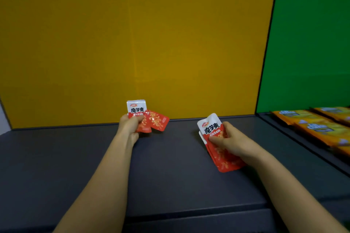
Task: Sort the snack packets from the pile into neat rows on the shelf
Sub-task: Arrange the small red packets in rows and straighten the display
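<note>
Beyond the right edge of the dark grey shelf (170, 172), orange packets (322, 128) lie in rows, while near its back edge the left hand (128, 125) grips fanned red-and-white snack packets (157, 122) and, farther right, the right hand (230, 141) clasps a stack of the same packets (211, 126).

Dim, even light, overall softness, edges bowed by the wide lens, right-hand packets (322, 128) blurred.

packets (310, 128) in rows on right shelf | wall (132, 43) behind
</note>
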`<state>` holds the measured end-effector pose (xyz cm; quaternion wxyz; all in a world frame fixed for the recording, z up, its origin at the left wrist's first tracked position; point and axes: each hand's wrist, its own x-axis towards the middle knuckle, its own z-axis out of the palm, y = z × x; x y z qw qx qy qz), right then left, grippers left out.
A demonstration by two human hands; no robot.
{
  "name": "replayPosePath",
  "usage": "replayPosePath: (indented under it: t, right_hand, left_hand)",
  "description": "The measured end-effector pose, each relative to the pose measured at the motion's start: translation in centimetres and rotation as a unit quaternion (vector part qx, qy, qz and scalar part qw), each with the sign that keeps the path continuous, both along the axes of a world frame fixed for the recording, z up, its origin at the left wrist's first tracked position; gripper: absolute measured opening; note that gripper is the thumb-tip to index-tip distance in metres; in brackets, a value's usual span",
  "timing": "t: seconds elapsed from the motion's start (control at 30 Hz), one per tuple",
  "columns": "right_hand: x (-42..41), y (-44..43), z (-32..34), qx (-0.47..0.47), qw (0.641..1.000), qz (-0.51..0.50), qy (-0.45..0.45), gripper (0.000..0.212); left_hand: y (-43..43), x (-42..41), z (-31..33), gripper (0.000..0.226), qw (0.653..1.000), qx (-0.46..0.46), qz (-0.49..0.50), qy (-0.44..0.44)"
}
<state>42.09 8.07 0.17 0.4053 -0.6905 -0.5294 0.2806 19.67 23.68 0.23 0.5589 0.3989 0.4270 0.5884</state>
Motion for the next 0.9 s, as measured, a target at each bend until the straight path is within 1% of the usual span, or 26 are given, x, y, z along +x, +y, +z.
replayPosePath:
  t: [0.07,0.13,0.2,0.27,0.37,0.5,0.63,0.73,0.83,0.9]
  right_hand:
    - [0.4,-1.6,-0.3,0.024,0.999,-0.015,0.016,0.020]
    - [1.3,-3.6,-0.2,0.054,0.997,-0.031,0.043,0.019]
    - [2.8,-5.8,0.6,0.100,0.987,-0.054,0.114,0.021]
    - [4.9,-8.2,1.8,0.142,0.971,-0.071,0.181,0.021]
    - [8.7,-12.0,2.9,0.191,0.951,-0.103,0.219,0.022]
    - [14.3,-18.8,3.2,0.214,0.938,-0.181,0.205,0.028]
    - [20.3,-27.7,3.3,0.236,0.910,-0.263,0.217,0.022]
    - [25.4,-34.2,2.4,0.241,0.887,-0.328,0.217,0.025]
    - [30.3,-40.3,0.2,0.234,0.866,-0.385,0.214,0.026]
    - [33.0,-44.0,-1.6,0.228,0.854,-0.416,0.213,0.022]
  left_hand:
    - [-1.1,0.8,1.0,0.035,0.999,0.019,-0.027,-0.017]
    - [-2.6,1.9,2.2,0.030,0.997,0.034,-0.061,-0.041]
    - [-4.5,3.4,3.5,0.018,0.991,0.037,-0.111,-0.061]
    - [-6.8,5.4,4.5,0.013,0.985,0.035,-0.163,-0.045]
    - [-10.9,9.8,5.5,0.009,0.970,0.033,-0.241,-0.007]
    - [-18.2,18.0,5.9,0.012,0.932,0.065,-0.357,-0.021]
    - [-25.4,27.4,5.0,0.017,0.900,0.081,-0.428,-0.010]
    - [-30.6,34.3,3.7,0.025,0.878,0.070,-0.474,0.004]
    - [-35.9,40.5,1.7,0.023,0.850,0.042,-0.524,0.012]
    - [-39.1,44.1,-0.4,0.024,0.834,0.015,-0.551,0.023]
